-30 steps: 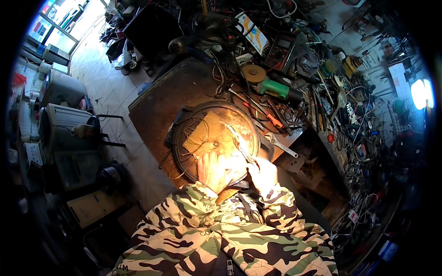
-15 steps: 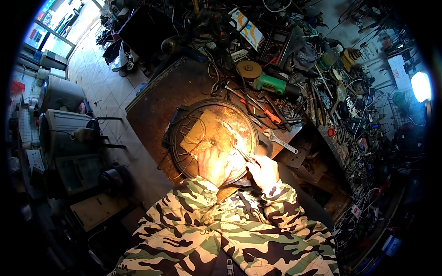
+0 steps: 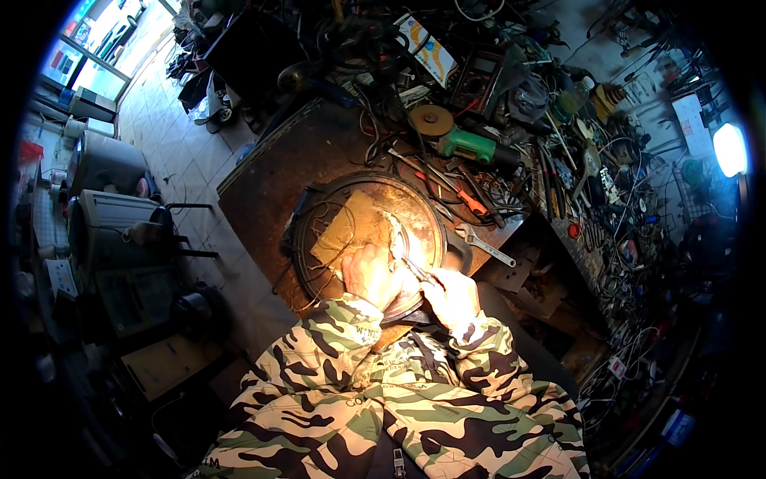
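A round, shallow metal housing (image 3: 307,275) with a dark rim lies on the bench in front of me, strongly lit at its right side. In it are a yellowish flat sheet (image 3: 347,227) and thin loose wires (image 3: 319,209). My left hand (image 3: 369,275) is over the housing's near part, fingers curled at the sheet's lower edge; what they pinch is hidden by glare. My right hand (image 3: 453,297), at the near right rim, is closed on a thin metal tool (image 3: 415,268). The tool points up and left into the bright area; its exact kind does not show.
Beyond the housing lie a green angle grinder (image 3: 471,146) with a brown disc, an orange-handled tool (image 3: 472,203) and an adjustable wrench (image 3: 487,246). Tangled tools and cables crowd the right side. The rusty bench top (image 3: 267,180) ends at the left above a tiled floor.
My left hand has shifted slightly up over the sheet. My right hand and its tool have moved a little to the left. The other things stay where they were.
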`<act>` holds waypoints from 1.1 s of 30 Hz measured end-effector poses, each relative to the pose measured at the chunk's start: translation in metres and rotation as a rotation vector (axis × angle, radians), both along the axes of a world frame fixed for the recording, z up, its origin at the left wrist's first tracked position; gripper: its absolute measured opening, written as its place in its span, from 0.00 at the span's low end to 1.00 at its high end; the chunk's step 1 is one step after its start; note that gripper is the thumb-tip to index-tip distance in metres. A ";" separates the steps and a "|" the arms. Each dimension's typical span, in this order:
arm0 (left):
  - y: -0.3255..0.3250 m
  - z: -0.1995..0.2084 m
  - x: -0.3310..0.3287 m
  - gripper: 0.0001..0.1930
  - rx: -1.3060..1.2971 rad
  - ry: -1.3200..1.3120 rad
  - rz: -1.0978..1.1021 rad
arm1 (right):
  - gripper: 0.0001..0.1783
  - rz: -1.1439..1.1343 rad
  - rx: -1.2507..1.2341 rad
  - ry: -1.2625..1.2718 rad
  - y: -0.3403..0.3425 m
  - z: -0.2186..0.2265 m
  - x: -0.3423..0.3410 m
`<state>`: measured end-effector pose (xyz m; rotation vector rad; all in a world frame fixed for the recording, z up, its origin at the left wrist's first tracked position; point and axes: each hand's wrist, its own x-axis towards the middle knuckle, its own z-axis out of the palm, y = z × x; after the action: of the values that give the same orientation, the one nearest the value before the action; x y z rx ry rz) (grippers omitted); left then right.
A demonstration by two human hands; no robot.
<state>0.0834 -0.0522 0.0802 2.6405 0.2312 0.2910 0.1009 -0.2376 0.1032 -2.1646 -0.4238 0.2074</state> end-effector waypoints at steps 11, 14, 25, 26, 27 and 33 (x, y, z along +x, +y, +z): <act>0.027 0.014 -0.002 0.14 -0.411 0.201 0.205 | 0.16 -0.027 -0.140 0.045 -0.005 -0.018 -0.003; 0.032 0.019 -0.003 0.12 -0.479 0.194 0.217 | 0.16 -0.023 -0.159 0.051 0.007 -0.026 -0.002; 0.044 0.016 -0.004 0.12 -0.482 0.208 0.252 | 0.13 -0.010 -0.045 0.022 0.032 -0.033 0.001; 0.045 0.017 -0.003 0.12 -0.493 0.203 0.255 | 0.13 -0.012 -0.057 0.026 0.033 -0.030 0.003; 0.045 0.019 -0.003 0.11 -0.472 0.189 0.236 | 0.13 -0.012 -0.071 0.028 0.034 -0.030 0.003; 0.030 0.029 -0.006 0.11 -0.374 0.087 0.078 | 0.13 0.007 -0.094 -0.023 0.049 -0.037 0.004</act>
<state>0.0777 -0.0217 0.1093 2.2785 0.3793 0.1409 0.1052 -0.1883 0.0659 -2.2601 -0.4423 0.2104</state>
